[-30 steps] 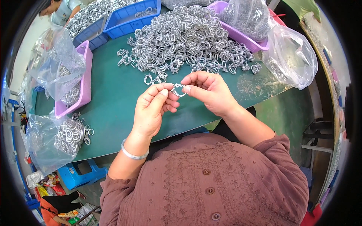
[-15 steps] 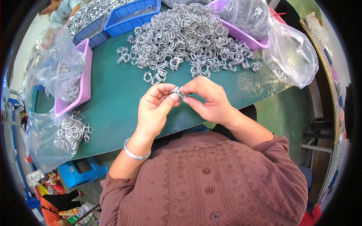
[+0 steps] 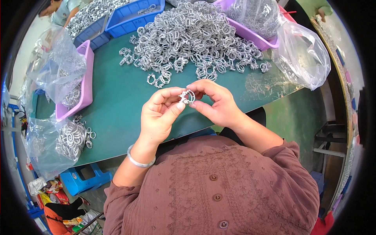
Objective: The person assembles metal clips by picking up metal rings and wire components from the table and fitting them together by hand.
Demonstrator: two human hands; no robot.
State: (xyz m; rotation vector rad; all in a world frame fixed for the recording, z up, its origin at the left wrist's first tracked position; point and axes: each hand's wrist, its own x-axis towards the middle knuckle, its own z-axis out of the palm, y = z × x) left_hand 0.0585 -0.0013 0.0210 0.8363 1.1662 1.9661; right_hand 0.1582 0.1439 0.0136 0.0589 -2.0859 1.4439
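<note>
Scuffed green worktop (image 3: 117, 102), heaped with silvery openwork metal rings (image 3: 188, 37).
Our bare left hand (image 3: 158, 117) and right hand (image 3: 220, 103) pinch one knobbly silver metal ring (image 3: 191, 95), each grip narrow.

No words or numbers can be read; small marks on the blue bin (image 3: 134, 24), far left, and blue stool (image 3: 74, 185), near left, are illegible.

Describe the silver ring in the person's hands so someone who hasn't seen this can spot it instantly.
Find the green table with the big heap of silvery metal pieces. Just below the heap, the left hand and right hand meet; the silver ring is between their fingertips. Unlike the loose pieces, it is raised in fingers.
</note>
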